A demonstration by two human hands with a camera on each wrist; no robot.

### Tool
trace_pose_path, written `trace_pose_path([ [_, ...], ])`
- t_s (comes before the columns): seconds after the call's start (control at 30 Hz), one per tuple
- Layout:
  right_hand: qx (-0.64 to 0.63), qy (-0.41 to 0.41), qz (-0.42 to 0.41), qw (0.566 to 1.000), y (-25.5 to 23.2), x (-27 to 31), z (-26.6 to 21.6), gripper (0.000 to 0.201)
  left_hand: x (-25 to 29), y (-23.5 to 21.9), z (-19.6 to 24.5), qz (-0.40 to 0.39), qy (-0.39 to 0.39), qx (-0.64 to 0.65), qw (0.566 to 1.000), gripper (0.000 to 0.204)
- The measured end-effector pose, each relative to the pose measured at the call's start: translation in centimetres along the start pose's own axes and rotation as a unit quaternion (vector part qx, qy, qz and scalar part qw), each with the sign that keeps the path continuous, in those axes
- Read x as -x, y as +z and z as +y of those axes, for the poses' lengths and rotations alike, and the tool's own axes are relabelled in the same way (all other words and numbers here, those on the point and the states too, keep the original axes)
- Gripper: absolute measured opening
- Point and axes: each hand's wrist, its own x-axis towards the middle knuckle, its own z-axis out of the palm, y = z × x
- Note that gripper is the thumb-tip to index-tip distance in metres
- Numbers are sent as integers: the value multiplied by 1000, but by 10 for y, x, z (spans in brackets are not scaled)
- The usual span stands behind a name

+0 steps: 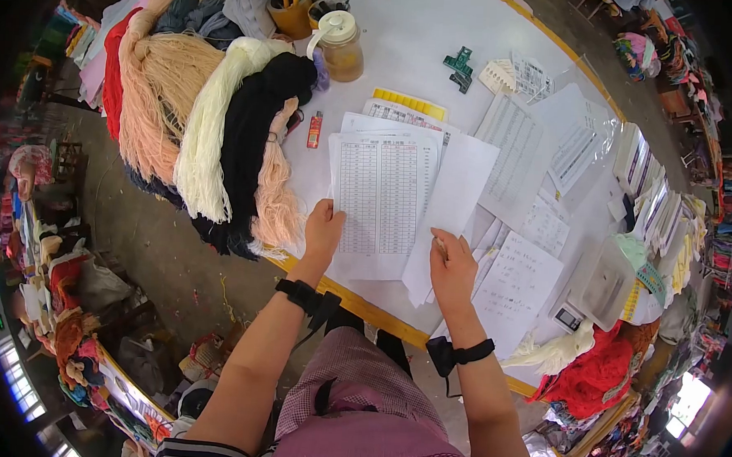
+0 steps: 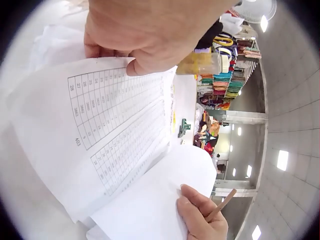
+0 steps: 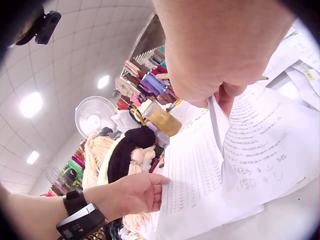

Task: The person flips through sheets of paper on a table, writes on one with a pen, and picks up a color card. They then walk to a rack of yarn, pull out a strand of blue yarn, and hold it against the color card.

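In the head view, my left hand [image 1: 323, 234] pinches the left edge of a printed table sheet [image 1: 380, 196], its thumb on top of the paper. My right hand [image 1: 453, 270] grips a white sheet [image 1: 455, 183] whose blank side faces up, lying across the right side of the printed one. A thin brown pencil [image 2: 221, 205] is held in that same hand, slanting out past the fingers in the left wrist view. From the right wrist, the blank sheet stands raised on edge between the fingers. More papers lie underneath.
Yarn hanks [image 1: 247, 131] in several colours hang over the table's left edge. A lidded jar [image 1: 340, 47] and a red lighter [image 1: 314, 131] stand behind. To the right lie handwritten pages [image 1: 516, 282], a grey tray [image 1: 603, 282] and red yarn [image 1: 594, 377]. A green clip [image 1: 458, 69] lies farther back.
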Motion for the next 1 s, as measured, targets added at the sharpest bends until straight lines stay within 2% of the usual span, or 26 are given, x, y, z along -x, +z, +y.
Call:
trace_pose_path([
  [0.1,2,0,-7,1000,-1,2,2,27,-1,2,-4,0,6,38,999,20],
  [0.23,0,20,-6,1000,1,5,4,21,-3,2,-1,-12,12,7,1000,23],
  [0.5,21,29,-19,999,9,18,18,29,-4,-1,8,-29,-16,-36,999,23],
  [0.57,26,33,-28,999,13,22,24,31,-4,4,0,-14,46,-4,999,26],
  [0.67,34,42,-53,997,20,27,30,35,4,4,14,1,42,-77,996,29],
  [0.87,14,47,-64,997,24,28,24,36,1,1,17,-17,22,-74,997,32],
  [1.0,11,53,-62,997,20,32,18,36,0,0,12,-22,38,-62,997,33],
])
